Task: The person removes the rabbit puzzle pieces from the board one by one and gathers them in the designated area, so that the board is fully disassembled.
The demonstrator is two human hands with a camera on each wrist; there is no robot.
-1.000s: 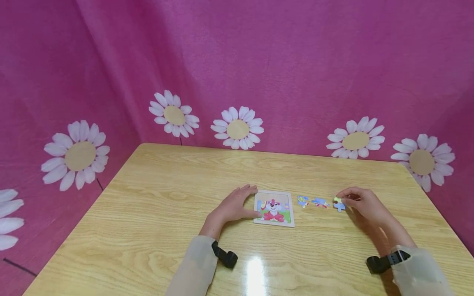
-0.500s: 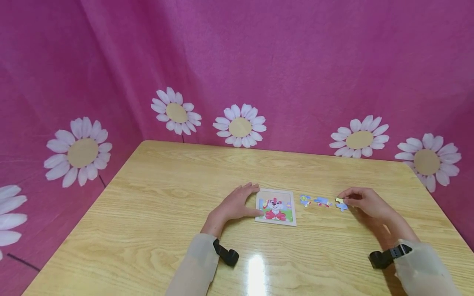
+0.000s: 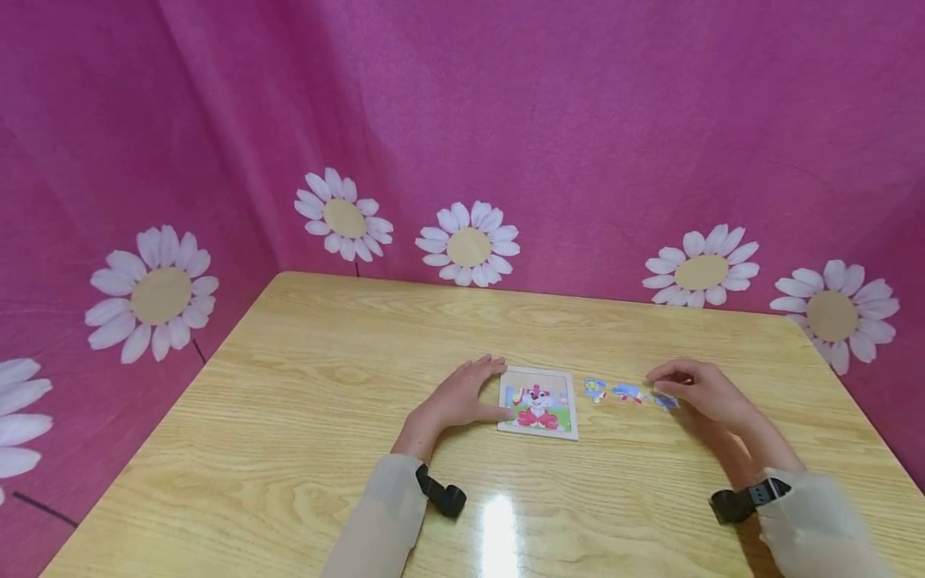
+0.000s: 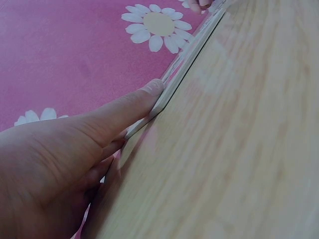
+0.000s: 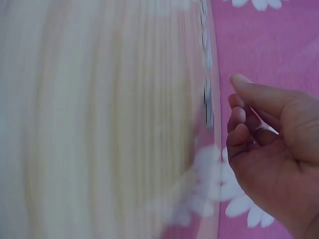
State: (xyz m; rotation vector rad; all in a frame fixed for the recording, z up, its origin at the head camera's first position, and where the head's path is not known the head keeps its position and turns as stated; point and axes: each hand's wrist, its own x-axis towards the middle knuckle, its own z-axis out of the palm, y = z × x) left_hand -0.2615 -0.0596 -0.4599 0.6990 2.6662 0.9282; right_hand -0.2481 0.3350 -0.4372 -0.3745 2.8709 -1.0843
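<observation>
My left hand [image 3: 462, 395] rests at the left side of a square puzzle tray [image 3: 538, 433], which shows a red-and-white cartoon animal. Its fingers are near the upper left corner, while the thumb [image 4: 137, 102] lies on the tray's edge. Right of the tray lie a blue-and-yellow puzzle piece [image 3: 594, 387] and a blue-and-red one [image 3: 631, 392]. Another blue piece [image 3: 666, 401] is partly hidden by my right hand [image 3: 708, 393]. In the right wrist view, nothing shows between the right thumb and the loosely curled fingers [image 5: 238, 117], which are beside the pieces [image 5: 208, 107].
The wooden table [image 3: 303, 401] reaches back to a pink curtain [image 3: 564, 144] printed with white daisies. A bright reflection shines near the table's front. Black wrist straps [image 3: 441, 494] with cameras sit on both wrists.
My right hand has let go of the rightmost puzzle piece and shifted slightly left above it. That piece lies close to the others. My left hand stays on the tray.
</observation>
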